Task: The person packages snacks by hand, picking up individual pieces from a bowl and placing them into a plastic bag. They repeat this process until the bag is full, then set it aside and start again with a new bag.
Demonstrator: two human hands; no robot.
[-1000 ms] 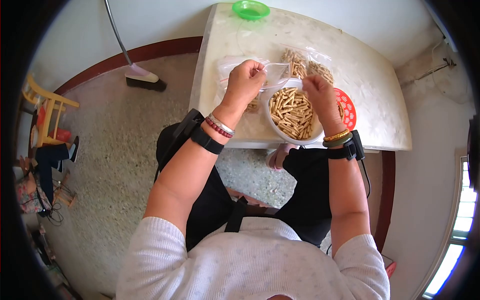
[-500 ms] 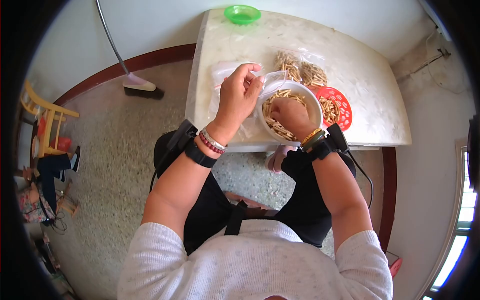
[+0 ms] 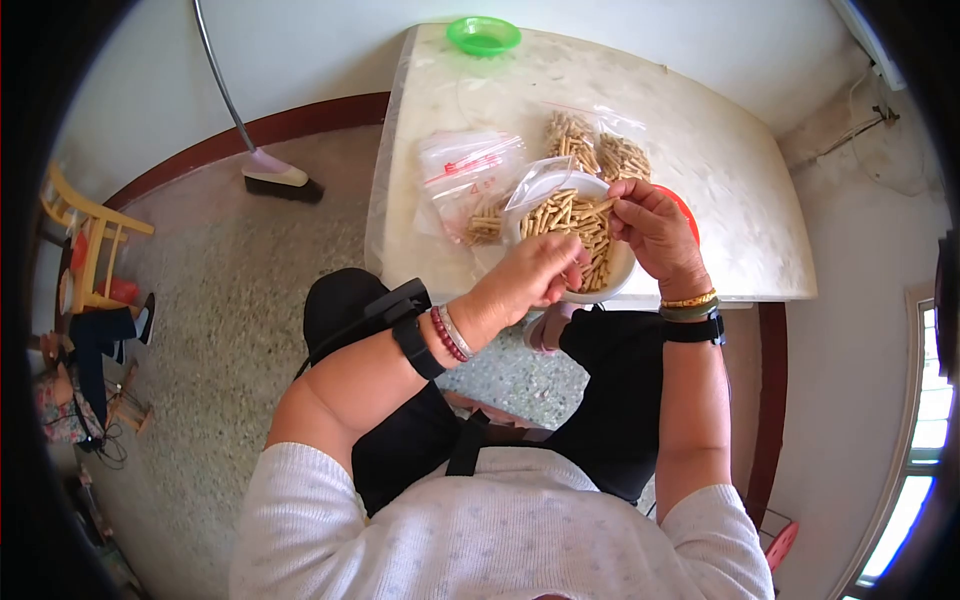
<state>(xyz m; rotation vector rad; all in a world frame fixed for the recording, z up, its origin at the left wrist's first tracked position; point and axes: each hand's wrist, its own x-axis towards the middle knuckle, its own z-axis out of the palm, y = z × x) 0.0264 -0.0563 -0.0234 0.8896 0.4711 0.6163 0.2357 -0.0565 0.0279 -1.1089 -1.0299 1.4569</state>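
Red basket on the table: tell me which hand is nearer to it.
Right. The right hand, pinching wooden sticks, covers most of the red basket; the left hand sits beyond the white bowl, at its near rim, farther from the basket.

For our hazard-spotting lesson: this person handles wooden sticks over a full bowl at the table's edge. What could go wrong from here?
1. The white bowl sits at the near edge of the table, by the left hand; a nudge might tip it off.
2. The wooden sticks are heaped to its rim, so some may spill.
3. Those pinched in the right hand could slip and fall.
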